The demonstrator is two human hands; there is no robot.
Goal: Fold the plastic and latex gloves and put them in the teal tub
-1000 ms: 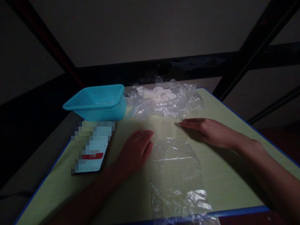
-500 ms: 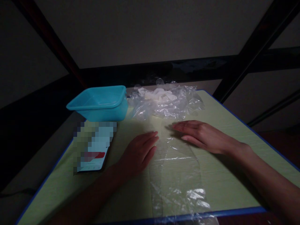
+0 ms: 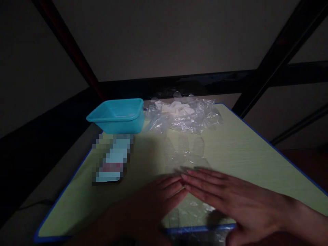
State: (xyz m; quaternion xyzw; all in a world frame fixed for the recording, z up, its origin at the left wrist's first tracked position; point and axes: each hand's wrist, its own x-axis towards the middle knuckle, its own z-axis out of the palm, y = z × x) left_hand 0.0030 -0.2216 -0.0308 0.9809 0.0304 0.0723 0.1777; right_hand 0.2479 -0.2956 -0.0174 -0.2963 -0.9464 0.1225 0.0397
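A thin clear plastic glove [image 3: 188,157] lies flat on the pale green table [image 3: 243,147], its finger shapes pointing to the back and its lower part over the front edge. My left hand [image 3: 164,198], dark and partly blurred, is above the glove's left side with fingers stretched out. From the right my right hand [image 3: 225,194] reaches over the glove, fingers extended and thumb apart. The fingertips of both hands meet or nearly meet over its middle. Neither hand grips anything visible.
A blue plastic basket [image 3: 123,124] stands at the back left. In front of it lies a phone [image 3: 116,159], partly pixelated. Crumpled clear plastic [image 3: 184,126] with white material [image 3: 176,107] sits at the back centre. Blue edging runs round the table.
Both hands have moved toward the table's front edge and closer together, uncovering the glove's finger shapes. The view has shifted slightly.
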